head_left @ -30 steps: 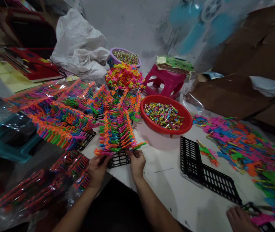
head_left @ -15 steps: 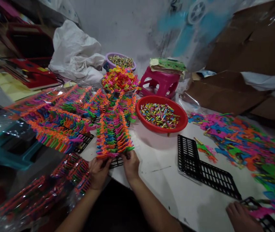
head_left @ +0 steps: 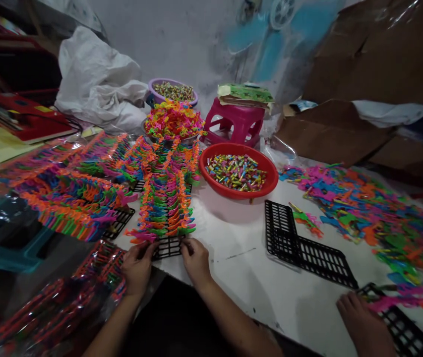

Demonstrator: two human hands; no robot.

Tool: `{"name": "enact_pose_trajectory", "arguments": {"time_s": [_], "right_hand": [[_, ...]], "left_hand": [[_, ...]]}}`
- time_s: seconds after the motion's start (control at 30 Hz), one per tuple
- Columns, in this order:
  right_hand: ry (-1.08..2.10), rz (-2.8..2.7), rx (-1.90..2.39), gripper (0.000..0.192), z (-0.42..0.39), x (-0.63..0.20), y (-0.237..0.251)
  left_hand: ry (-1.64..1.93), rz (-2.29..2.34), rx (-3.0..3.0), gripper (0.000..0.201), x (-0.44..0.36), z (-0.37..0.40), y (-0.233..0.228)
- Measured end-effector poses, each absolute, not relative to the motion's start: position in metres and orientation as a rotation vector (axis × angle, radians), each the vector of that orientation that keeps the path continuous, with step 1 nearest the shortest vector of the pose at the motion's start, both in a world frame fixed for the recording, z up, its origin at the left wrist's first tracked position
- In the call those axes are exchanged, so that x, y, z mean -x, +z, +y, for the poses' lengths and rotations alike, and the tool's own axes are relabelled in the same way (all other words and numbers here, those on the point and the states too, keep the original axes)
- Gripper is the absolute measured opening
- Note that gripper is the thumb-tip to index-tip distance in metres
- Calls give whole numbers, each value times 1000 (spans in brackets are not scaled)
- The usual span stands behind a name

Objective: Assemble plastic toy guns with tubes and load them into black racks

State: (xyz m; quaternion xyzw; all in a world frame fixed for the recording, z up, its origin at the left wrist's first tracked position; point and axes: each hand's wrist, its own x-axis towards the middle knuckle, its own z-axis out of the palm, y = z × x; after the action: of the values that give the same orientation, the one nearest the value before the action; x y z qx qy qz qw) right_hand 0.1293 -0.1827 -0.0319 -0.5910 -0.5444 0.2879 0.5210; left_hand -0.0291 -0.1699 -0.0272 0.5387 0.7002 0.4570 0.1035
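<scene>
A long black grid rack (head_left: 167, 247) lies on the white table (head_left: 241, 277), running away from me, packed with rows of bright plastic pieces (head_left: 164, 203) in orange, green, pink and blue. My left hand (head_left: 137, 265) grips its near left corner, fingers curled over the edge. My right hand (head_left: 195, 258) holds the near right corner, its fingertips against the last row of pieces.
More filled racks (head_left: 66, 198) lie to the left, with bagged packs (head_left: 66, 297) below. A red bowl (head_left: 267, 186) of small pieces, empty black racks (head_left: 300, 245) and a loose pile (head_left: 363, 208) are right. Another person's hand (head_left: 363, 322) rests on a rack.
The view has swung a little to the right, so everything sits further left. My hands stay at the near end of the rack. The other person's hand has shifted slightly left.
</scene>
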Motion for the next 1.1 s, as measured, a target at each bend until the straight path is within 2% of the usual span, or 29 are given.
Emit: {"name": "enact_pose_trajectory", "arguments": {"time_s": [0.27, 0.43, 0.57, 0.8, 1.0, 1.1], "right_hand": [[436, -1641, 1419, 29, -208, -127, -30], [425, -1802, 1483, 39, -213, -133, -28], [432, -1803, 1503, 39, -213, -133, -28], [444, -1804, 1500, 39, -213, -134, -27], [442, -1791, 1516, 39, -214, -130, -27], [445, -1822, 1501, 38, -216, -128, -24]], "left_hand": [[1398, 1993, -2152, 26, 34, -166, -24], [1413, 1963, -2350, 23, 40, -162, -21], [1395, 1983, -2284, 26, 40, -162, -23], [1349, 2087, -1670, 38, 34, -163, -34], [1370, 1988, -2163, 27, 38, -162, -32], [1294, 2088, -2231, 28, 41, -161, -31]]}}
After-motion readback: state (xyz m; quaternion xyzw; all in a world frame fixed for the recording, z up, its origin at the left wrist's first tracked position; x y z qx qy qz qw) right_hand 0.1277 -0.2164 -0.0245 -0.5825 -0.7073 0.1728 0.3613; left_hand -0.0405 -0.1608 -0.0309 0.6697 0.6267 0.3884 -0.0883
